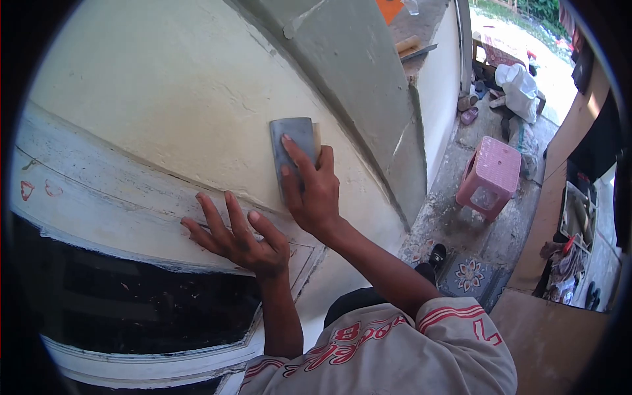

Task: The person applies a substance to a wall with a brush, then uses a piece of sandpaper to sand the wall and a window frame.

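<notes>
A grey piece of sandpaper lies against the cream-painted wall, with a tan edge showing along its right side. My right hand grips it, the fingertips laid over its grey face and the thumb side at the right edge. What backs the sandpaper is hidden. Lower and to the left, my left hand rests with fingers spread on the worn white wooden frame, holding nothing. Dark glass sits in the frame just below that hand.
A grey-green painted trim borders the wall on the right. On the floor stand a pink plastic stool and, farther back, a white sack near some shoes. A mirror leans at the far right.
</notes>
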Motion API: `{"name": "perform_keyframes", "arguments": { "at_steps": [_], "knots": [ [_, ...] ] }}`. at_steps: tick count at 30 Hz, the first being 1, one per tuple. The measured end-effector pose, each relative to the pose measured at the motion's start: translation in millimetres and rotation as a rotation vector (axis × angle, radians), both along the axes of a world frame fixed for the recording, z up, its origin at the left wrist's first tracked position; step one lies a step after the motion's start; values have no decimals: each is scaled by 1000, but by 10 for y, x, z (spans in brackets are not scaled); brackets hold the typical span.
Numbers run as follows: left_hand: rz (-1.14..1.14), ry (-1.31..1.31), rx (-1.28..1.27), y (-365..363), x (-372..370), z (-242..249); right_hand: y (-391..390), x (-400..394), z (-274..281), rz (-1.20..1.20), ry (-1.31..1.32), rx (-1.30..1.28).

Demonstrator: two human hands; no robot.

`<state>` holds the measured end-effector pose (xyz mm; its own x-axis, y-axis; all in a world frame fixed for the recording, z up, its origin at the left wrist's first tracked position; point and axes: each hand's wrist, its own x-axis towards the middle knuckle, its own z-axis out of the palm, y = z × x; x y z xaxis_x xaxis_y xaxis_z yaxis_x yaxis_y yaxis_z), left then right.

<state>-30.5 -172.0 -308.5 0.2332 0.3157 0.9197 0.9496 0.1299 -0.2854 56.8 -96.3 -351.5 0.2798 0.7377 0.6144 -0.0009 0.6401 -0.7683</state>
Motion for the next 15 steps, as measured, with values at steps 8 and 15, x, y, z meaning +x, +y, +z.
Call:
{"name": "perform_keyframes", "arguments": {
  "at_steps": [8,15],
  "knots": [
    [155,-8,-95,137,93,-87,-237,-133,-1178,-12,-133,-204],
    [159,35,-67,180,88,-129,-454,-177,-1608,-42,-6,-444]
  ]
}}
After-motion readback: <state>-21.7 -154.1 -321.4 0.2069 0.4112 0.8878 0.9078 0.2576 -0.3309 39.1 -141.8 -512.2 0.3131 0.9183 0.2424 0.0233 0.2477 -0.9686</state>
